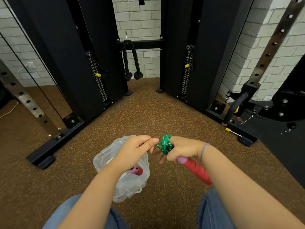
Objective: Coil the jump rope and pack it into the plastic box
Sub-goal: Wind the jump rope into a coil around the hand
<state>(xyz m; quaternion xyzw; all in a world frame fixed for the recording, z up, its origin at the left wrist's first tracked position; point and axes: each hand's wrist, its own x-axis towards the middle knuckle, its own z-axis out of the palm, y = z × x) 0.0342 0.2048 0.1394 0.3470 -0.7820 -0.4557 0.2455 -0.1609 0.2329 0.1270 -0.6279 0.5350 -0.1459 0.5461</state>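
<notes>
Floor: speckled brown, cable machine beyond.
Plastic box: one, partly behind our forearm.
Red handles: we counted two.
Hands: left hand pinched jump rope; right hand gripped handle.

- No text, brand, number or sign is legible anywhere in the view.
- On the left weight stack, a narrow strip of small white marks runs down the plates. The marks are too small and blurred to read, and I cannot tell if they are digits.
- The right weight stack has the same kind of strip, also not legible.
</notes>
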